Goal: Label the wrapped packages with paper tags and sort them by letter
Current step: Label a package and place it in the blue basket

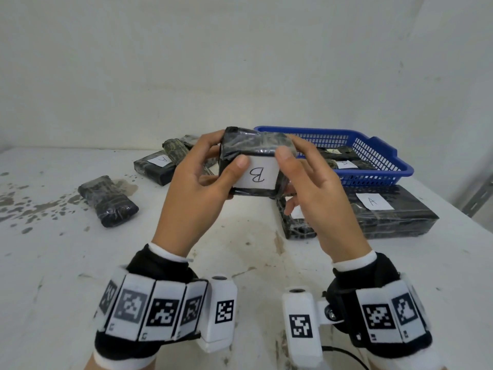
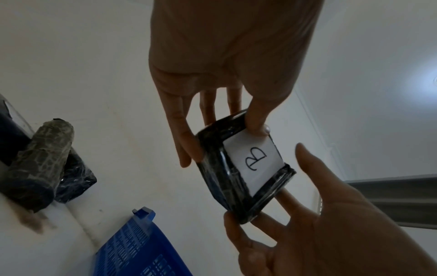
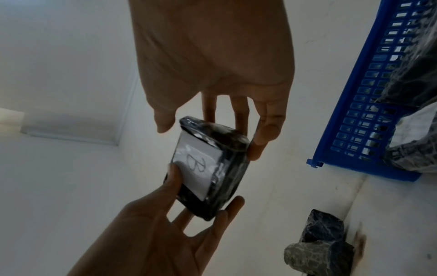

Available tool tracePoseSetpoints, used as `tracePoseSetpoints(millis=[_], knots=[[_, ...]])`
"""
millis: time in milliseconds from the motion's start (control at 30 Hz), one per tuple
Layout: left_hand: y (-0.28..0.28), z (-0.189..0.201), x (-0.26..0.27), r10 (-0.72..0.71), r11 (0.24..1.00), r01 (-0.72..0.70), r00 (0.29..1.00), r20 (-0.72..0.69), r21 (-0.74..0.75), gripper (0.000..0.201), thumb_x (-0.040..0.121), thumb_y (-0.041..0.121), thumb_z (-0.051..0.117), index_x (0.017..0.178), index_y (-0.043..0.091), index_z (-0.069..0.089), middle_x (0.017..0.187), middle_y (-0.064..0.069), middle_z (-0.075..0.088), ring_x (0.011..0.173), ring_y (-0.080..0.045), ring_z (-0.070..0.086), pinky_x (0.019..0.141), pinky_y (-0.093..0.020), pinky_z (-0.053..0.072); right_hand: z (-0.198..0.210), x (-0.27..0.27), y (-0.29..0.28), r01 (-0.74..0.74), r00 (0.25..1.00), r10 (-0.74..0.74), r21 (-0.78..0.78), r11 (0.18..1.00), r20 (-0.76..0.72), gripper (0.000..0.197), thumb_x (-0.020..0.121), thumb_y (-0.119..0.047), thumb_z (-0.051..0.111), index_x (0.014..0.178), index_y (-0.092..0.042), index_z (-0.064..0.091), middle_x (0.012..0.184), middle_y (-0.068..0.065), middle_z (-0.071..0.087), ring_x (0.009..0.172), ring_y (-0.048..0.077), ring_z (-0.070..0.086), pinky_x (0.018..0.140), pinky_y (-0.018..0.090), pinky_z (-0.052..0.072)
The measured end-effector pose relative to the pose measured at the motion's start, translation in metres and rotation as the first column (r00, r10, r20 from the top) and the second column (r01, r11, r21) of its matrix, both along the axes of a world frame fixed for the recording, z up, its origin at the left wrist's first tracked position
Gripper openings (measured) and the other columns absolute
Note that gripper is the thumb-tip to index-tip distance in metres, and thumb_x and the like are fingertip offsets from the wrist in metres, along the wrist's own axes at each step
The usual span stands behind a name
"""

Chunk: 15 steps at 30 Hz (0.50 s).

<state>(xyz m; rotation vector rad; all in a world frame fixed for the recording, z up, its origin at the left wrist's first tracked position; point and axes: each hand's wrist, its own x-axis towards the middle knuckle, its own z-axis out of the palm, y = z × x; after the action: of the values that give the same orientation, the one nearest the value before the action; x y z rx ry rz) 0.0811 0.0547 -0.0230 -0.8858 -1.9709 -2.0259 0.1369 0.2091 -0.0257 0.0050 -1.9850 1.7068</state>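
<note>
Both hands (image 1: 197,180) (image 1: 314,188), gripping B-tagged package (image 1: 253,145)

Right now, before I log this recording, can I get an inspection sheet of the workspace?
Surface: white table, stained and spotted at its left side.
Job's things: held package with a B tag; tagged packages in the blue basket; an A-tagged package beside it.
Clutter: untagged package lying at left.
Grippers: left hand and right hand both grip the package.
Cables: black cable near the right wrist.
Surroundings: plain white wall.
</note>
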Motion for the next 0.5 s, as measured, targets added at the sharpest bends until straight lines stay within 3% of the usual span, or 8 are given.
tracePoseSetpoints(millis=[67, 167, 233, 367, 500], knots=[[0.0005, -0.0002, 0.0015, -0.013, 1.000, 0.013, 1.000, 0.022, -0.009, 0.046, 0.079, 0.039, 0.061, 0.123, 0.026, 0.056, 0.116, 0.006, 0.063, 0.092, -0.002, 0.067, 0.066, -0.028, 0.060, 0.0006, -0.0003, 0.0009, -0.004, 1.000, 0.004, -0.025, 1.000, -0.005, 0.049, 0.084, -0.055, 0.060, 0.126, -0.030, 0.062, 0.110, 0.002, 0.071, 0.075, 0.012, 0.068, 0.056, 0.031, 0.052], [0.0029, 0.0010, 0.0056, -0.046, 0.999, 0.046, 0.997, 0.062, 0.009, 0.046, 0.078, 0.040, 0.061, 0.122, 0.024, 0.055, 0.116, 0.000, 0.063, 0.091, -0.003, 0.068, 0.069, -0.028, 0.060, 0.0004, -0.0021, 0.0056, 0.011, 1.000, -0.012, -0.057, 0.998, -0.017, 0.039, 0.088, -0.043, 0.068, 0.124, -0.027, 0.065, 0.114, 0.002, 0.071, 0.088, 0.018, 0.071, 0.067, 0.030, 0.055], [0.0034, 0.0010, 0.0050, -0.066, 0.997, 0.064, 0.994, 0.092, 0.031, 0.040, 0.083, 0.037, 0.062, 0.120, 0.022, 0.057, 0.115, -0.005, 0.065, 0.096, -0.010, 0.069, 0.075, -0.031, 0.060, -0.0005, -0.0031, 0.0068, 0.004, 1.000, -0.004, -0.069, 0.998, -0.005, 0.043, 0.084, -0.044, 0.066, 0.125, -0.028, 0.064, 0.113, 0.001, 0.072, 0.098, 0.019, 0.071, 0.074, 0.028, 0.056], [0.0017, -0.0018, 0.0008, -0.122, 0.991, 0.110, 0.979, 0.165, 0.080, 0.041, 0.083, 0.034, 0.067, 0.120, 0.021, 0.056, 0.117, -0.008, 0.067, 0.112, -0.023, 0.063, 0.087, -0.036, 0.058, -0.0015, -0.0029, 0.0063, -0.022, 1.000, 0.023, -0.073, 0.997, 0.004, 0.043, 0.090, -0.035, 0.070, 0.129, -0.023, 0.060, 0.107, -0.002, 0.076, 0.104, 0.016, 0.070, 0.090, 0.036, 0.058], [0.0006, -0.0020, -0.0007, -0.134, 0.989, 0.121, 0.978, 0.158, 0.089, 0.032, 0.081, 0.038, 0.066, 0.112, 0.031, 0.058, 0.117, -0.006, 0.068, 0.116, -0.026, 0.060, 0.090, -0.039, 0.057, -0.0021, -0.0024, 0.0050, -0.046, 0.999, 0.047, -0.040, 0.998, 0.013, 0.053, 0.082, -0.046, 0.067, 0.131, -0.028, 0.057, 0.117, 0.001, 0.071, 0.106, 0.016, 0.069, 0.085, 0.033, 0.058]])
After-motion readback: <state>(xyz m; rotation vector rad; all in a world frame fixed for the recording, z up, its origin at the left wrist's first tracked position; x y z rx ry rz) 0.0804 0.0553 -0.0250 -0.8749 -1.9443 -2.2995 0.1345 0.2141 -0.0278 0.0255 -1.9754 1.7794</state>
